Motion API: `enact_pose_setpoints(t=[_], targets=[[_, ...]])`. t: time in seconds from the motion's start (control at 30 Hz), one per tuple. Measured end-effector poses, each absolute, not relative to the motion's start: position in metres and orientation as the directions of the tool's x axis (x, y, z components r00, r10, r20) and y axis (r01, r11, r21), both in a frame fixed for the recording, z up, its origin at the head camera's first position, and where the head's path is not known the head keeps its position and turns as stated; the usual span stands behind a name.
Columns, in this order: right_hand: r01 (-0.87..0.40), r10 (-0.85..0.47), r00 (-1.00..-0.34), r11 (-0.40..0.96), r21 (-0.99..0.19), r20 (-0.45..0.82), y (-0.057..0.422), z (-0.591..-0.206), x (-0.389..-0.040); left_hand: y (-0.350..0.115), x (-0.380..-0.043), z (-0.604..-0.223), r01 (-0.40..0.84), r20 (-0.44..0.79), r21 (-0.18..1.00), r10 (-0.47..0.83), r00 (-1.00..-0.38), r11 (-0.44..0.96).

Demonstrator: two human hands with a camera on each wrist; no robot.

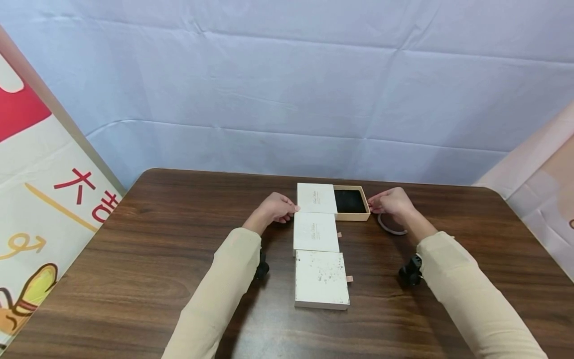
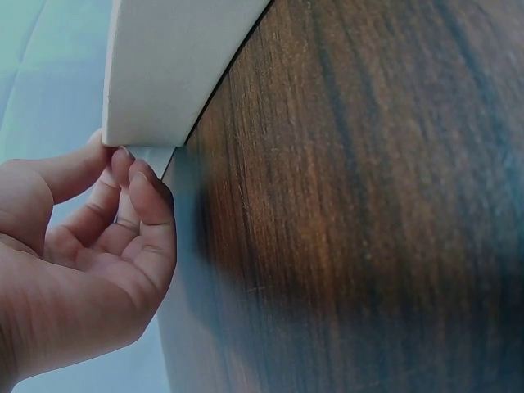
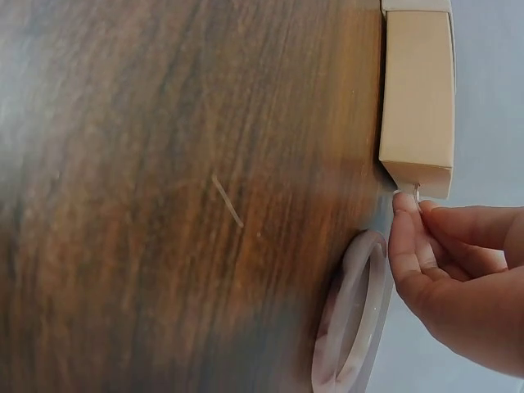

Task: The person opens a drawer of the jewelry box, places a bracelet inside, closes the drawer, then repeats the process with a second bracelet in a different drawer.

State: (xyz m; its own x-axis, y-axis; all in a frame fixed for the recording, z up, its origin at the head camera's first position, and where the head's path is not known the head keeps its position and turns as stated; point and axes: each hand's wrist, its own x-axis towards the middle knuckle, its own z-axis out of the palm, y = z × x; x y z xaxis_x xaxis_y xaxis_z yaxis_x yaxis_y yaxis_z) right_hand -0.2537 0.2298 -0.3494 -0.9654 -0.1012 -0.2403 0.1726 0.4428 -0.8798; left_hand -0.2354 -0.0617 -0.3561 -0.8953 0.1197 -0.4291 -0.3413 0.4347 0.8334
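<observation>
At the far end of a column of white boxes, a white box sleeve [image 1: 316,198] has its tan drawer [image 1: 353,217] pulled out to the right, showing a black lining [image 1: 350,201]. My left hand [image 1: 274,207] pinches the sleeve's left near corner between thumb and fingers. On the drawer's other end, my right hand [image 1: 392,202] pinches a small pull tab [image 3: 417,193] with thumb and forefinger. A greyish-pink bangle [image 1: 394,232] lies on the table just below the right hand, partly hidden by it in the head view.
Nearer me in the column are a closed white box [image 1: 316,232] and a speckled closed white box [image 1: 321,277], each with a tab on its right side. The brown wooden table [image 1: 179,239] meets a pale cloth backdrop [image 1: 287,99] behind.
</observation>
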Motion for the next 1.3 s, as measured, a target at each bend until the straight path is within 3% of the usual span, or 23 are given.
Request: enact_pose_setpoints(t=[0.4, 1.3], targets=[[0.200, -0.065, -0.963, 0.472, -0.858, -0.261, 0.237, -0.350, -0.252, -0.060, -0.236, -0.358, -0.338, -0.428, 0.827, 0.114, -0.897, 0.449], [0.166, -0.160, -0.953, 0.433, -0.886, -0.256, 0.253, -0.336, -0.247, -0.061, -0.236, -0.359, -0.340, -0.430, 0.827, 0.114, -0.896, 0.449]])
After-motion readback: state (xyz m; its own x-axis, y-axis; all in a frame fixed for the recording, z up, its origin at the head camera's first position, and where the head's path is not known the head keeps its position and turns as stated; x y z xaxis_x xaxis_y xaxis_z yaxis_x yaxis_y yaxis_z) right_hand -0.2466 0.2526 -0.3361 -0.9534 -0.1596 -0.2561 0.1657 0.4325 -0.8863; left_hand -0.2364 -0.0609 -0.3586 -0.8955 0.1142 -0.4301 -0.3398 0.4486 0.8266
